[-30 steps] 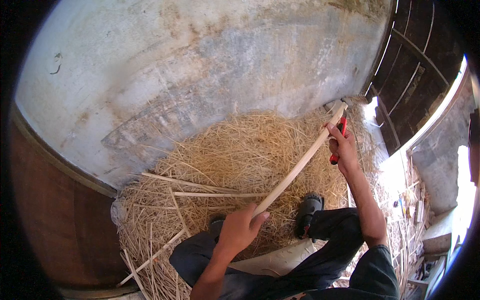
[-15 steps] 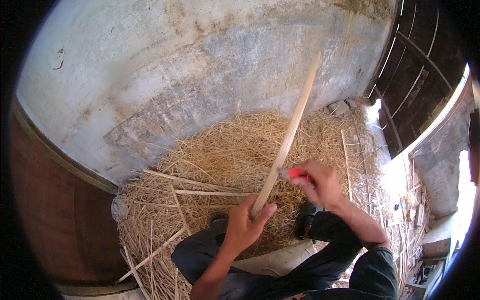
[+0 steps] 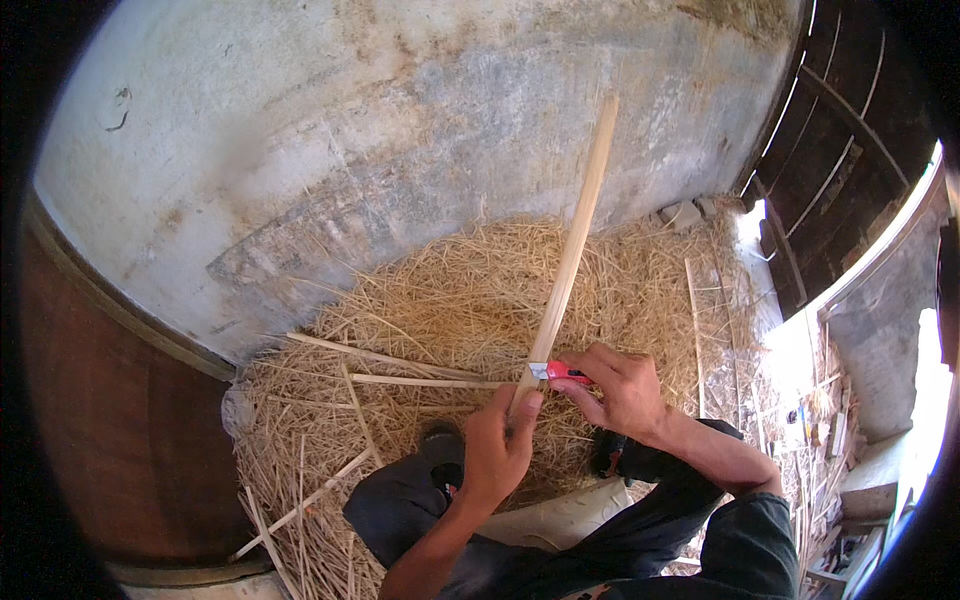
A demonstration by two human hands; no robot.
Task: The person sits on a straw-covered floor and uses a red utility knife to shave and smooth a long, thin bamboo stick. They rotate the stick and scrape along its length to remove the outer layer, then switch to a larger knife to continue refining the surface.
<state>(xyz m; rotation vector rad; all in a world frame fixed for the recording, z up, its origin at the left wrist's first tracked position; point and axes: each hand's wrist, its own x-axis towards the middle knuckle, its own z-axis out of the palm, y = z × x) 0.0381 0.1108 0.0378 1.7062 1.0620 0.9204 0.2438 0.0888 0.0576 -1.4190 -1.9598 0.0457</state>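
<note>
A long pale wooden strip (image 3: 572, 255) slants up and away in front of me. Its near end sits in the grip of my left hand (image 3: 497, 440), thumb along one side. My right hand (image 3: 625, 392) is closed around a red utility knife (image 3: 568, 373). The knife's short metal blade lies across the strip, just above my left thumb. Part of the knife's handle is hidden inside my right fingers.
Straw-like shavings (image 3: 450, 310) cover the floor, with several thin wooden strips (image 3: 420, 381) lying on them. A stained plaster wall (image 3: 400, 150) rises ahead. To the left is a brown panel (image 3: 120, 420); dark wooden boards (image 3: 835, 130) stand at the right.
My right hand has moved left and slightly down, bringing the knife blade across the strip near my left thumb. The strip's far end has swung a little left and up.
</note>
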